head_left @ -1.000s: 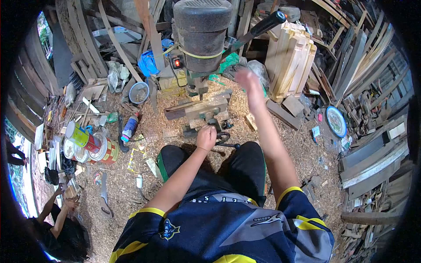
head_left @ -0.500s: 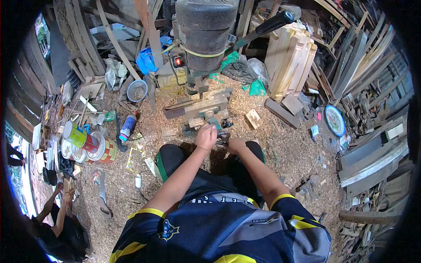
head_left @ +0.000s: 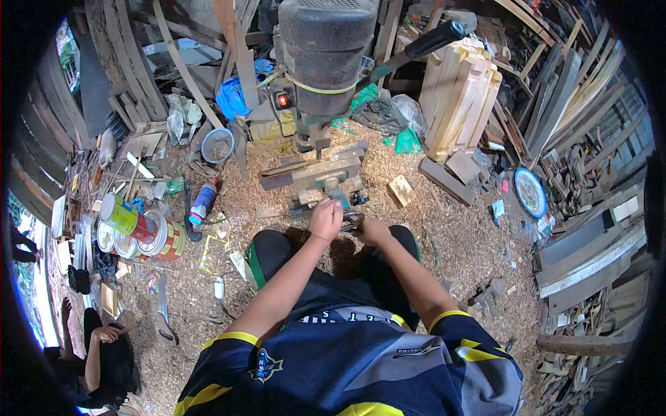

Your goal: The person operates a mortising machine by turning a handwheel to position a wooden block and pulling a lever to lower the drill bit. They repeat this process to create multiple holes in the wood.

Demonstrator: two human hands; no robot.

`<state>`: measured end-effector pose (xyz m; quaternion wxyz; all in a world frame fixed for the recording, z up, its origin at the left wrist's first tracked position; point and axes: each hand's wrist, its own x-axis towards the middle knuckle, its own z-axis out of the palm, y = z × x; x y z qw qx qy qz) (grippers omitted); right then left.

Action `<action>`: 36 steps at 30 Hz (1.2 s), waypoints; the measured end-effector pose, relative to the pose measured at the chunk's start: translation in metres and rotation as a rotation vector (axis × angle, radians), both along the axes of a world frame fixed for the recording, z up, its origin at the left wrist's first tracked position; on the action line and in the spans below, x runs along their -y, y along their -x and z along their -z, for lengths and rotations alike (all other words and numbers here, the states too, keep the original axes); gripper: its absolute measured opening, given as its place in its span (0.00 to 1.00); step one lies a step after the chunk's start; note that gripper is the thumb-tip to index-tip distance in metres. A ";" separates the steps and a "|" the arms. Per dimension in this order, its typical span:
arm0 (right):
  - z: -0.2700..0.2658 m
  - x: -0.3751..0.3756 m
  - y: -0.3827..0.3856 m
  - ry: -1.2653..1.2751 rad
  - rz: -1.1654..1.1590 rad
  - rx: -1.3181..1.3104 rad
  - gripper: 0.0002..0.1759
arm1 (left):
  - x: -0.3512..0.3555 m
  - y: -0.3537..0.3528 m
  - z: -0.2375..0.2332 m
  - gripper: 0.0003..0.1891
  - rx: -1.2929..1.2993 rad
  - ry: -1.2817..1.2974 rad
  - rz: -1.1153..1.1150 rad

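My left hand [head_left: 326, 220] is closed near the front of a drill-press-like machine [head_left: 322, 62], beside a greenish metal part [head_left: 338, 197]. What its fingers grip is hidden. Just to the right, my right hand [head_left: 374, 232] is wrapped round a dark metal handle [head_left: 354, 221] between the two hands. Beyond them a wooden block [head_left: 326, 171] sits on the machine's bed, under the tool at the bottom of the machine's head. A long lever [head_left: 433, 39] sticks out to the upper right, and a red switch [head_left: 282, 100] glows.
Wood shavings [head_left: 451, 243] cover the floor. A loose wood block [head_left: 400, 190] and a dark beam [head_left: 446, 181] lie at right. Paint buckets [head_left: 163, 236], a spray bottle [head_left: 203, 202] and a handsaw [head_left: 164, 312] are at left. A co-worker's hand [head_left: 107, 334] is at lower left, near a wooden piece [head_left: 109, 299].
The co-worker at lower left has let go of the light wooden piece, and their hands have moved apart. My own hands stay almost in the same place.
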<state>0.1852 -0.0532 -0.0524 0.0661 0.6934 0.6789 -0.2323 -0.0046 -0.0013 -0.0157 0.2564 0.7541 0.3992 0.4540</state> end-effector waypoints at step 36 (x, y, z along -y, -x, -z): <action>-0.115 -0.044 -0.058 -0.648 0.553 -0.886 0.18 | 0.001 0.005 0.006 0.17 0.038 -0.001 0.006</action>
